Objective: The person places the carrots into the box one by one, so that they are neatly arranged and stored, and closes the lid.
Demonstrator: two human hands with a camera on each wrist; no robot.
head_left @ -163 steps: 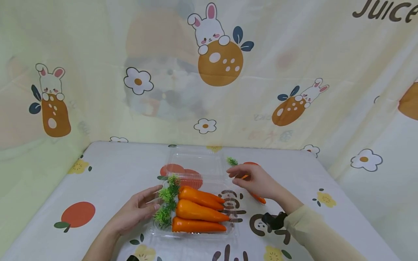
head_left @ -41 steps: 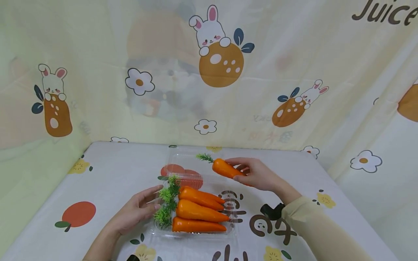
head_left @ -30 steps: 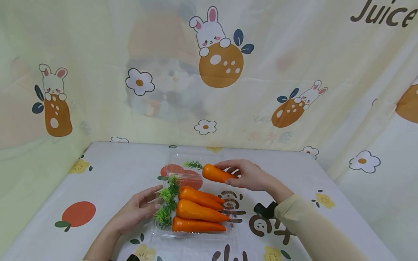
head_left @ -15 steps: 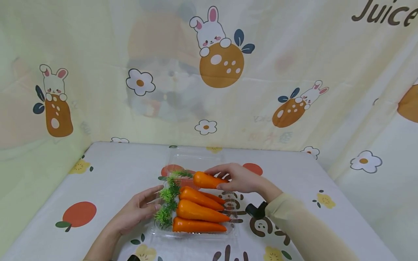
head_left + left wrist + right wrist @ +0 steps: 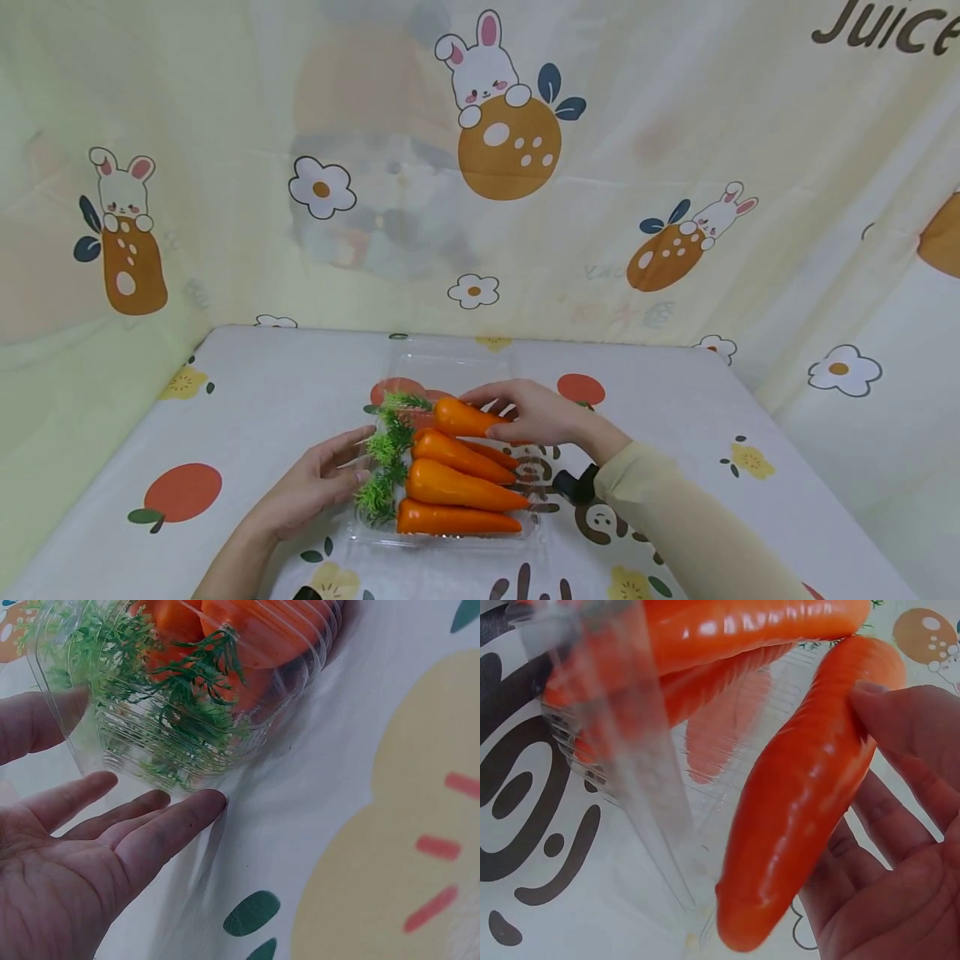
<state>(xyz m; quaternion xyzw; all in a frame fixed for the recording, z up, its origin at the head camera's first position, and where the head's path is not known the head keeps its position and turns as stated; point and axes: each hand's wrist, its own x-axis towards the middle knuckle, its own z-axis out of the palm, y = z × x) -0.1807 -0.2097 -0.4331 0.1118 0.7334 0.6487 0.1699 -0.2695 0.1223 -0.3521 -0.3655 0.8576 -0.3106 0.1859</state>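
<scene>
My right hand [image 5: 543, 414] grips a toy carrot [image 5: 459, 417] with green leaves, thumb on the near side and fingers on the far side. That carrot is at the back edge of a clear plastic container [image 5: 442, 543], its leaves pointing left. In the right wrist view the held carrot [image 5: 795, 795] slants beside the container wall. Several more orange carrots [image 5: 465, 486] lie inside the container, green tops on the left. My left hand [image 5: 318, 483] is at the container's left end, fingers extended; the left wrist view has its fingertips [image 5: 206, 802] close against the plastic.
The container's transparent lid [image 5: 453, 362] lies folded back behind it. A white patterned tablecloth [image 5: 285, 375] covers the table. Behind stands a printed curtain [image 5: 375, 250] with rabbits and flowers.
My right hand picked up the carrot from the table right of the lid. It has carried it left and towards me, to the container's back edge. The left hand stays put.
</scene>
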